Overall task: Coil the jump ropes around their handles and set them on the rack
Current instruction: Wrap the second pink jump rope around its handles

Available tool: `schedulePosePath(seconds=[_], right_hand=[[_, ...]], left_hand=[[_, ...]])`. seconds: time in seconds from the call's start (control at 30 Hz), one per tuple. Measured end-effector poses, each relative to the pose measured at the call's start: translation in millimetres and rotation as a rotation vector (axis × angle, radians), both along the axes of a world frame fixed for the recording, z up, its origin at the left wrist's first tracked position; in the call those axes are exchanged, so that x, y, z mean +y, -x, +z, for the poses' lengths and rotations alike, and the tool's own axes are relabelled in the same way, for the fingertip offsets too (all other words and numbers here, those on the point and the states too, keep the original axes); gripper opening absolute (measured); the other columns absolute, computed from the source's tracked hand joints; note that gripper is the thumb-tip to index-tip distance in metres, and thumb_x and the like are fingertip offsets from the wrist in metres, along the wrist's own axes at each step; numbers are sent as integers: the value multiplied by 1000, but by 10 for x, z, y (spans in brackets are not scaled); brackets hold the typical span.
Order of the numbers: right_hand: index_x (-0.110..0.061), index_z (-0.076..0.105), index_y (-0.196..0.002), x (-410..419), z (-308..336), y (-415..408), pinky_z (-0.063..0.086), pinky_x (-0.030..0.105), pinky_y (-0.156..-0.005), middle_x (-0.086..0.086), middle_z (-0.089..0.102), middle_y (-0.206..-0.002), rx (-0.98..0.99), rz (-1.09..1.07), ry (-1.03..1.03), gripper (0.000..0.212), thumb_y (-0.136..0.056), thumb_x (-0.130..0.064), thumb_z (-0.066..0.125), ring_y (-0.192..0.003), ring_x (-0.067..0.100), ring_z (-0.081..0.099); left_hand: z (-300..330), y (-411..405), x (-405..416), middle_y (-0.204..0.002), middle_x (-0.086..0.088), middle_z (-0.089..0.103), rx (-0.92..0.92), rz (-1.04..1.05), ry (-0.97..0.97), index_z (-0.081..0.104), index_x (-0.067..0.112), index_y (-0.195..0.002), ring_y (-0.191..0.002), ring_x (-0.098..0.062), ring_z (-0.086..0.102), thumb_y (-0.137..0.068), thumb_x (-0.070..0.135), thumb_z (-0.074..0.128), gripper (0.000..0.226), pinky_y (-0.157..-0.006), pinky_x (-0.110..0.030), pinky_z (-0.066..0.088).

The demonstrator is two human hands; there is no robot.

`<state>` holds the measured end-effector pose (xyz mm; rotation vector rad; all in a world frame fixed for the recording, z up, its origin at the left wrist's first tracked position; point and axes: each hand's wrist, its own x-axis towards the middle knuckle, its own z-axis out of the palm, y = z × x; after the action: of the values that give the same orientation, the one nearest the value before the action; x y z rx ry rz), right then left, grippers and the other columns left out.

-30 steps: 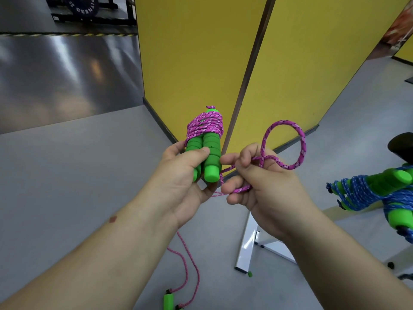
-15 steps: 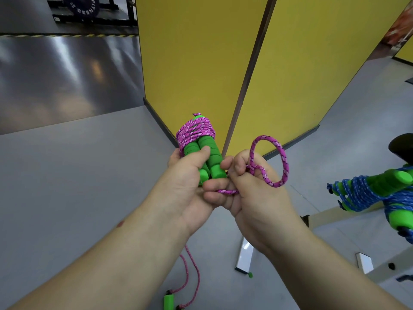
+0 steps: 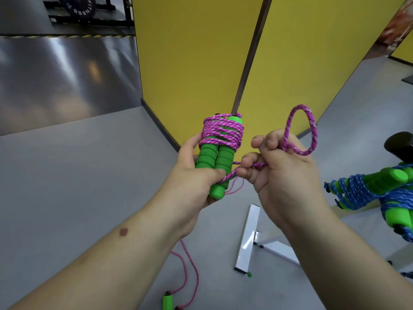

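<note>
Between both hands [image 3: 234, 175], pink rope [image 3: 223, 133]

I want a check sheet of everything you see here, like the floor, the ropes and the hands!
Surface: grey floor.
Job's things: pink rope coiled round two green handles; free loop unwrapped; blue ropes coiled at right.
Clutter: another pink rope with green handle on floor.
Hands: left hand grips the handles; right hand pinches the loop.
Cables: nothing seen.
Surroundings: yellow panels, white stand foot.
</note>
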<state>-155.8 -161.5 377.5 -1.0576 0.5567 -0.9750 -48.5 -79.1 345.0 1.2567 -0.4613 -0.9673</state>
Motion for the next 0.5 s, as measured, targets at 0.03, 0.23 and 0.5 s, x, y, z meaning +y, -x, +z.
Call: schedulePosePath(seconds=[0.03,0.23,0.5], right_hand=[[-13,47,-76,-34,-5,12,51,32,-48,8,57,-82,5,-9,11,35,-100,10,36,-52,21,54],[-10,54,-93,-181,-40,102,48,30,-47,10,58,-77,70,-45,147,25,-105,1,35,-54,22,55],[-18,59,-102,-288,-27,255,42,25,-49,1,56,-68,397,-199,437,23,-109,-18,37,-59,16,51]], left_hand=[[16,-21,8,-116,-1,68,-16,-25,-7,45,48,-144,-81,-16,73,-92,-10,61,80,-59,-31,55],[63,-157,78,-115,-2,68,-40,-261,-37,51,43,-142,-85,-22,71,-95,-8,60,70,-65,-34,56],[76,-178,122,-96,0,75,-6,-386,30,58,34,-136,-75,-15,69,-78,8,78,66,-68,-34,58]])
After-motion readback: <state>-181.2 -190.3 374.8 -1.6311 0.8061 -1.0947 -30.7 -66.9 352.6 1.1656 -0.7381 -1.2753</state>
